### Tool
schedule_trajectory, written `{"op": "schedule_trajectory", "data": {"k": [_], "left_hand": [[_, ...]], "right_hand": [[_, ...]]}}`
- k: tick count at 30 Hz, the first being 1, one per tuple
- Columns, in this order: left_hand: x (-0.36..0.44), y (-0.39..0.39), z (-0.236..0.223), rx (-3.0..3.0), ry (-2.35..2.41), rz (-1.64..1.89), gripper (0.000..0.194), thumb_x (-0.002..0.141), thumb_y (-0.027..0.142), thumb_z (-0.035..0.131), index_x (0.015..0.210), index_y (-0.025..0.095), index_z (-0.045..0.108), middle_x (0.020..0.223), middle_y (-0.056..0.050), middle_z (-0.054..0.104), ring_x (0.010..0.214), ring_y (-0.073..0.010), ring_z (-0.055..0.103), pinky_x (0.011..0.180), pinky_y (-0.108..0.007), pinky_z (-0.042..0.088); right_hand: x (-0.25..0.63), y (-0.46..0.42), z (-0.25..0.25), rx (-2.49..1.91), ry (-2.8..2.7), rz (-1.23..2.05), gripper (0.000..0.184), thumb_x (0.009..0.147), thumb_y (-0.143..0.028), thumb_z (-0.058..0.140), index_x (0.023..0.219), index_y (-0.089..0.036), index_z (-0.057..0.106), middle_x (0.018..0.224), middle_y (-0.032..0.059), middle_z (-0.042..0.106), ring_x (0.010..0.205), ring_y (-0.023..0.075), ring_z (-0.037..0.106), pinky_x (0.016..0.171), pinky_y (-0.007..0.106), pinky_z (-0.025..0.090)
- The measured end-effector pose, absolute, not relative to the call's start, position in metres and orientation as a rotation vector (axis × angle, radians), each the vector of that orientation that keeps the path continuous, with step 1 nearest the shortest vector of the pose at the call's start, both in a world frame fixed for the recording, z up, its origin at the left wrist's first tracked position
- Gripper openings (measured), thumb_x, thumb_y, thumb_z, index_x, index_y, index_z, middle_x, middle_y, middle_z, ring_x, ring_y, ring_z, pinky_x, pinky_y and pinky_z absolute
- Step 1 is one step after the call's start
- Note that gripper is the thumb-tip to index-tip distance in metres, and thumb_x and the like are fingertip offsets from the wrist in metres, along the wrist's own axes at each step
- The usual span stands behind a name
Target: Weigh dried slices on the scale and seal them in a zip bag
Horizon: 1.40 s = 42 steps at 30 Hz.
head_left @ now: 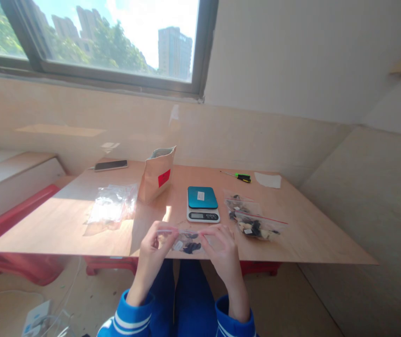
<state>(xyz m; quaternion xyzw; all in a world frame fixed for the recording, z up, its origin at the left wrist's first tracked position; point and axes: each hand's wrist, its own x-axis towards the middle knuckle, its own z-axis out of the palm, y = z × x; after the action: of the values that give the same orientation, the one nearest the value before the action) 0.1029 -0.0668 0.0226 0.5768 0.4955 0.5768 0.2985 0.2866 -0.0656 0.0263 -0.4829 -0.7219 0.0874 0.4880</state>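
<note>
Both my hands hold a small clear zip bag point(186, 243) with dark pieces inside, just above the table's near edge. My left hand point(153, 247) pinches the bag's left top corner. My right hand point(221, 250) pinches its right side. The fingers of both are closed on the bag's strip. A small digital scale point(202, 203) with a teal platform stands just beyond the bag.
Filled clear bags point(256, 223) lie right of the scale; a pile of empty clear bags point(112, 204) lies left. A brown paper pouch point(158, 174) with a red label stands behind. A phone point(111, 165), a green screwdriver point(241, 177) and a white paper point(268, 179) lie far back on the wooden table point(312, 234).
</note>
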Motion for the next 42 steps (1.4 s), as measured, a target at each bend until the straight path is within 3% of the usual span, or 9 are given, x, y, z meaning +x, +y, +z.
{"op": "schedule_trajectory", "data": {"k": [15,20,24,28,33,42], "left_hand": [[0.105,-0.067,0.019,1.616,1.162,1.613,0.008,0.083,0.025,0.064,0.078,0.019,0.064,0.079,-0.001,0.06,0.078,-0.014,0.06,0.066,-0.023,0.046],[0.102,-0.068,0.018,1.601,1.195,1.59,0.009,0.084,0.027,0.064,0.079,0.019,0.064,0.08,-0.001,0.06,0.078,-0.0137,0.059,0.065,-0.022,0.045],[0.099,-0.067,0.017,1.583,1.251,1.579,0.01,0.084,0.029,0.064,0.079,0.02,0.064,0.081,0.0,0.06,0.077,-0.0129,0.058,0.064,-0.021,0.044],[0.1,-0.067,0.017,1.571,1.279,1.554,0.011,0.084,0.03,0.063,0.081,0.02,0.064,0.081,0.0,0.06,0.076,-0.0129,0.058,0.063,-0.021,0.043],[0.102,-0.066,0.017,1.569,1.262,1.541,0.01,0.084,0.03,0.063,0.081,0.02,0.064,0.081,0.0,0.06,0.077,-0.0127,0.058,0.064,-0.021,0.044],[0.1,-0.063,0.02,1.559,1.219,1.431,0.017,0.081,0.035,0.066,0.086,0.02,0.071,0.085,-0.003,0.063,0.081,-0.0163,0.063,0.069,-0.025,0.048]], "right_hand": [[0.284,-0.065,0.022,-1.11,-1.747,0.092,0.019,0.085,-0.006,0.058,0.073,-0.02,0.064,0.069,-0.0017,0.062,0.071,0.0163,0.055,0.074,0.033,0.034],[0.285,-0.065,0.021,-1.145,-1.754,0.124,0.017,0.085,-0.008,0.059,0.075,-0.021,0.065,0.07,-0.0011,0.064,0.072,0.0174,0.056,0.074,0.033,0.034],[0.285,-0.067,0.026,-1.202,-1.826,0.238,0.008,0.086,-0.015,0.062,0.084,-0.022,0.065,0.082,0.0001,0.067,0.082,0.0194,0.056,0.078,0.034,0.035],[0.281,-0.07,0.033,-1.231,-1.861,0.27,0.02,0.088,-0.019,0.06,0.106,-0.027,0.063,0.1,-0.0001,0.068,0.096,0.0211,0.055,0.086,0.036,0.033],[0.279,-0.069,0.032,-1.165,-1.818,0.168,0.004,0.087,-0.021,0.062,0.087,-0.024,0.065,0.09,0.001,0.068,0.091,0.0213,0.056,0.083,0.036,0.035],[0.278,-0.071,0.036,-1.124,-1.793,0.224,0.005,0.09,-0.018,0.059,0.087,-0.022,0.062,0.083,-0.0002,0.066,0.084,0.0173,0.06,0.08,0.032,0.037]]}}
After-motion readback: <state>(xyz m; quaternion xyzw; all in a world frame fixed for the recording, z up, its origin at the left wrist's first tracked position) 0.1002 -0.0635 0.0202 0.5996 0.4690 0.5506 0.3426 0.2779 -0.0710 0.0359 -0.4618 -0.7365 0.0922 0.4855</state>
